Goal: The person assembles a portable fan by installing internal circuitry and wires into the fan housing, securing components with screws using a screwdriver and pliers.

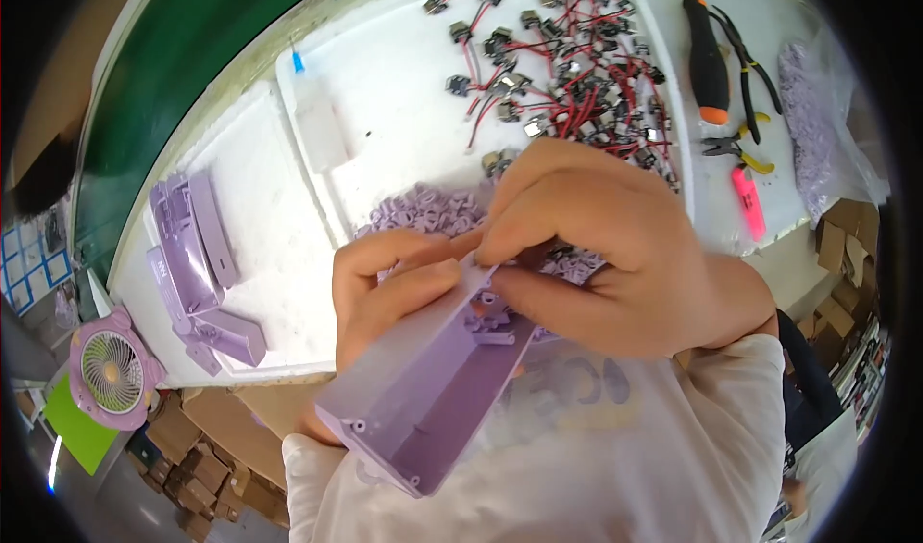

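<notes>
A long purple plastic housing (423,399), open on one side, is tilted toward me above the table's near edge. My left hand (389,279) grips its far end from the left, fingers closed round the wall. At that same end my right hand (601,245) pinches with thumb and forefinger; any small part between those fingertips is hidden. Just behind my hands lies a heap of small purple plastic pieces (423,209). Beyond my right hand, small circuit boards with red and black wires (586,72) are piled on the white foam tray (385,67).
More purple housing parts (197,255) lie at the left. A purple fan (113,370) stands beyond them. A screwdriver (709,62), pliers (745,72), yellow-handled cutters (740,149), a pink marker (747,204) and a bag of purple pieces (812,130) lie right. A blue-tipped dispenser (312,111) rests on the foam.
</notes>
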The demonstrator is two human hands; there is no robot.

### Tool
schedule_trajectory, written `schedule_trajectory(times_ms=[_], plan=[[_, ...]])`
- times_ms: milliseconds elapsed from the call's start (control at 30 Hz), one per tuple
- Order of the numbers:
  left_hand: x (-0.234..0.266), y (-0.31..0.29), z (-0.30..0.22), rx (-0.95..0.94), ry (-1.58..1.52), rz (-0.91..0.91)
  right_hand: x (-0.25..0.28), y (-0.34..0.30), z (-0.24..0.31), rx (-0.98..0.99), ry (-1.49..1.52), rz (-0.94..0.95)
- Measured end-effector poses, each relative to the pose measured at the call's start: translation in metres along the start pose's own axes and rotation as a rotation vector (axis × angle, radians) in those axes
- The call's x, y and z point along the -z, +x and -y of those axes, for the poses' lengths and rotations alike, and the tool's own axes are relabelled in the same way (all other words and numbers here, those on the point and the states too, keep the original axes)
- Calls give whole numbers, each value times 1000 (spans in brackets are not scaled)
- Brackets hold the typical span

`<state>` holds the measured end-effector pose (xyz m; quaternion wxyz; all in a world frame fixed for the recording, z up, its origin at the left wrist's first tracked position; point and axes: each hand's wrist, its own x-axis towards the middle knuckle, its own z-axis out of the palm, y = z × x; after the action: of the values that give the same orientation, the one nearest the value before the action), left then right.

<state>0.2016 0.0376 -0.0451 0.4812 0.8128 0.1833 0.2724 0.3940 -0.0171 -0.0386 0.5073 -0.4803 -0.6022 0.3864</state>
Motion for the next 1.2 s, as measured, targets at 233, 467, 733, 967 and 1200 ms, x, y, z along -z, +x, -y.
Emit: schedule_trajectory(times_ms=[233,467,733,967,1200], plan=[[10,-10,-19,422,-23,205,4,-7,5,-138,130,67],[2,-18,-28,509,-731,-87,28,-16,17,-201,-197,100],[22,-19,-25,724,-788,-346,126,-31,0,-354,-1312,-264],[27,-33,-17,637,-763,-311,149,-63,16,-649,-1087,-423],[29,-44,-13,637,-822,-301,120,-50,13,-472,-1059,-421]])
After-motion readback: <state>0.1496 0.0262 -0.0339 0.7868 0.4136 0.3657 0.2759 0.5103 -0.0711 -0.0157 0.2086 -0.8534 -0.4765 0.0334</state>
